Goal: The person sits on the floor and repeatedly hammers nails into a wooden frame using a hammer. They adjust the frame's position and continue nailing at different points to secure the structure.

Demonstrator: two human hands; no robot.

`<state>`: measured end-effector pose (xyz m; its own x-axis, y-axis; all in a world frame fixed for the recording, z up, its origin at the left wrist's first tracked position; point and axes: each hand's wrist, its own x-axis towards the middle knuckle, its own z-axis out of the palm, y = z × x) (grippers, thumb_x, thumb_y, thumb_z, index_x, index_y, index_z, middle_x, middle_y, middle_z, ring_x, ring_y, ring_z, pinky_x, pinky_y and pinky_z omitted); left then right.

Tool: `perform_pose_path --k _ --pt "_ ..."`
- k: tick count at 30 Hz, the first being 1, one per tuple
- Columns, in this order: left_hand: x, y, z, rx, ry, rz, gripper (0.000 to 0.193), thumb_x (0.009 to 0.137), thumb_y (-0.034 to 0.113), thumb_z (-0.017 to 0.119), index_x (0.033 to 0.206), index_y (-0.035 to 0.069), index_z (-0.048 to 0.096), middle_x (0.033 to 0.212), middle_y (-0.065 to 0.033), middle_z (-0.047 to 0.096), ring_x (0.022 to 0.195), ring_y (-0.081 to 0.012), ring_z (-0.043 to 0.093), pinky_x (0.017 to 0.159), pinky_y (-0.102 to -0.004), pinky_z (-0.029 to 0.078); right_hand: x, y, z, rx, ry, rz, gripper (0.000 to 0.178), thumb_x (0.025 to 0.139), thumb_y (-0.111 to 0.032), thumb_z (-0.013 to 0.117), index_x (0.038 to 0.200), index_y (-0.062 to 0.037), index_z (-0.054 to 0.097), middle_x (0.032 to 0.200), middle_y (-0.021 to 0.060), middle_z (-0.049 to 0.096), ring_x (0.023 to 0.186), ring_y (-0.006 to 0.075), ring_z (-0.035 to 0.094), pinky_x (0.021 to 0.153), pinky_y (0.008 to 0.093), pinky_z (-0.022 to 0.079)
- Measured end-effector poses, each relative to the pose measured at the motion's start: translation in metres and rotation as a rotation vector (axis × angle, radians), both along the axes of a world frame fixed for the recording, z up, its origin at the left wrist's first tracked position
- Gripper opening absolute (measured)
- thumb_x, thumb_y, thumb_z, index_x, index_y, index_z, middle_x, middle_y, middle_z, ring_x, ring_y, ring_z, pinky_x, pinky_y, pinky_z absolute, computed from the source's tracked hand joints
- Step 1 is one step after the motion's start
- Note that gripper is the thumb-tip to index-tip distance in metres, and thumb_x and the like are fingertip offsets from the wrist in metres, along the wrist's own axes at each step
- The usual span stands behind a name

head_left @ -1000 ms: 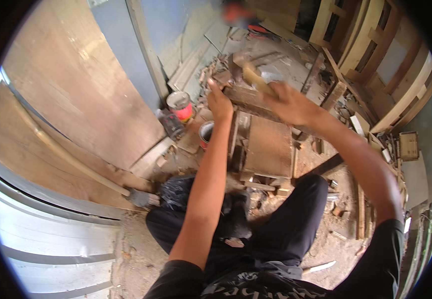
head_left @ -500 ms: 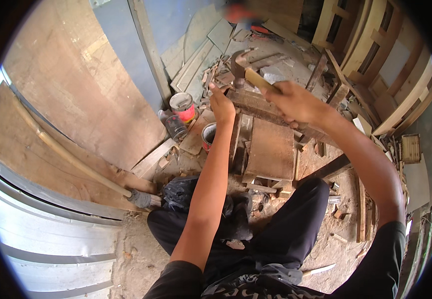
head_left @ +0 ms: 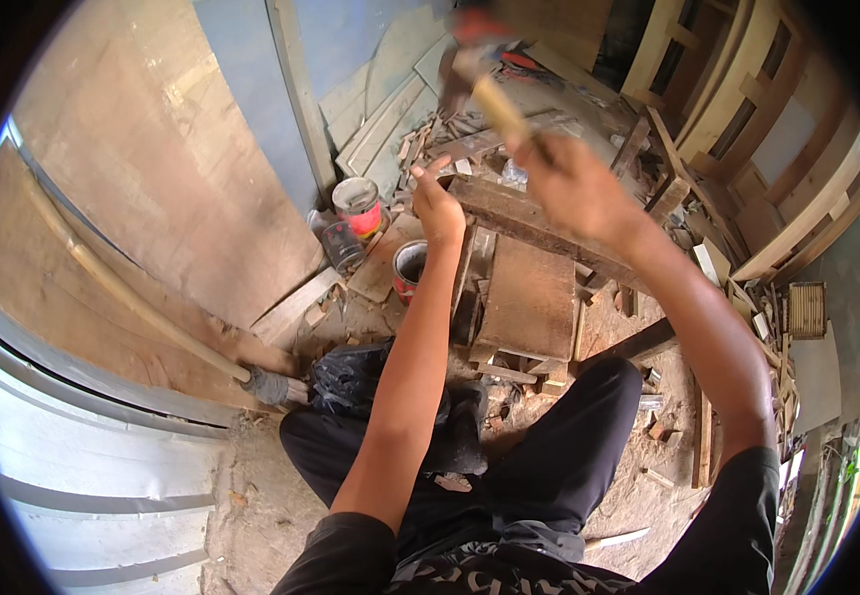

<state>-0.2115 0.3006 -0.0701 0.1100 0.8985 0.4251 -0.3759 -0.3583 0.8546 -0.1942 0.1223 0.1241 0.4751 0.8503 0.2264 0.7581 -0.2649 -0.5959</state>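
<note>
Hammer point(head_left: 478, 84) now raised high in the clenched right hand point(head_left: 574, 183), up from near the dark plank point(head_left: 529, 220) half a second ago, while left hand point(head_left: 437, 203) pinches something small, likely a nail, there.

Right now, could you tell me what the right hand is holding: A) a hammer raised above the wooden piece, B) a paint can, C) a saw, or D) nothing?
A: the right hand grips a hammer by its wooden handle, lifted above the wooden piece.
</note>
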Motion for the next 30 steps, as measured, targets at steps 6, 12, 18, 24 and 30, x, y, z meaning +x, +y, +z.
perform_pose_path --k 6,12,18,24,30 --pt "-0.002 -0.009 -0.004 0.012 -0.087 -0.042 0.074 0.111 0.049 0.02 0.113 -0.008 0.068 0.116 -0.0229 0.069 0.114 -0.0348 0.061 0.106 -0.042 0.04 0.01 -0.008 -0.043 -0.124 0.11 -0.007 0.064 0.104 -0.055 0.043 0.093 0.0066 0.059 0.07 0.0134 0.061 0.061 0.022 0.062 0.058 0.0381 0.049" --pt "-0.001 -0.005 0.0 0.044 -0.064 -0.028 0.073 0.11 0.049 0.02 0.113 -0.006 0.068 0.114 -0.0216 0.07 0.11 -0.0335 0.062 0.103 -0.042 0.041 0.013 -0.017 -0.01 -0.031 0.1 -0.054 0.062 0.104 -0.055 0.048 0.099 0.0055 0.06 0.067 0.0092 0.057 0.056 0.0198 0.058 0.052 0.0367 0.048" --pt "0.0 -0.006 -0.007 -0.131 -0.125 -0.177 0.074 0.11 0.05 0.019 0.115 -0.007 0.067 0.115 -0.0235 0.069 0.115 -0.0356 0.061 0.106 -0.0415 0.04 0.014 -0.016 -0.058 -0.303 0.089 0.028 0.05 0.107 -0.047 0.043 0.104 0.0018 0.055 0.068 0.0022 0.051 0.055 0.0147 0.054 0.052 0.0311 0.049" --pt "0.008 -0.005 -0.001 0.014 -0.072 -0.006 0.075 0.11 0.05 0.017 0.125 -0.008 0.062 0.127 -0.0249 0.064 0.123 -0.0374 0.057 0.11 -0.0428 0.037 0.018 -0.009 -0.009 0.08 0.146 -0.1 0.057 0.105 -0.054 0.046 0.094 0.002 0.055 0.065 0.0057 0.055 0.054 0.0165 0.056 0.05 0.0347 0.048" --pt "-0.001 -0.006 -0.007 -0.092 -0.108 -0.076 0.072 0.11 0.048 0.019 0.127 -0.008 0.06 0.128 -0.0259 0.063 0.125 -0.0387 0.055 0.111 -0.043 0.036 0.007 -0.009 -0.043 -0.39 0.191 -0.004 0.052 0.107 -0.048 0.045 0.101 0.0016 0.057 0.062 0.0024 0.051 0.046 0.0111 0.051 0.042 0.0314 0.043"
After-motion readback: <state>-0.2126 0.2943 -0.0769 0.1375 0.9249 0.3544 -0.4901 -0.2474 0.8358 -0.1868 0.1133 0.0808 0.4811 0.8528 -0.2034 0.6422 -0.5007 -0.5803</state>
